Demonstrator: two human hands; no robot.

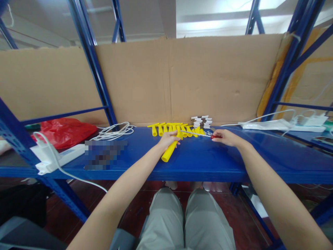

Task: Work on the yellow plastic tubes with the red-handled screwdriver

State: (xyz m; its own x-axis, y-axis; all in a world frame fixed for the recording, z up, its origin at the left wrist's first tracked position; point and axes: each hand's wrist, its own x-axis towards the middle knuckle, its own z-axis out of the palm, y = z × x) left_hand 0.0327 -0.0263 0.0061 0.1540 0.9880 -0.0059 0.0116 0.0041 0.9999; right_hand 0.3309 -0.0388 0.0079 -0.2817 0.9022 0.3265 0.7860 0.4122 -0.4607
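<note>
Near the middle of the blue shelf, my left hand (pixel 169 139) is closed round a yellow plastic piece (pixel 169 151) with a wide, open tubular end that points down toward me. My right hand (pixel 224 136) grips the red handle of a screwdriver (pixel 199 134). Its thin metal shaft points left and reaches the upper part of the yellow piece beside my left fingers. Behind my hands, several similar yellow pieces (pixel 154 130) stand in a row. A stack of small white and dark strips (pixel 202 123) lies just behind the row's right end.
A red plastic bag (pixel 66 131), a coiled white cable (pixel 114 132) and a white power strip (pixel 70 154) lie on the left. Another power strip (pixel 307 128) with cables is at the right. A cardboard panel (pixel 208 76) stands behind, between blue posts.
</note>
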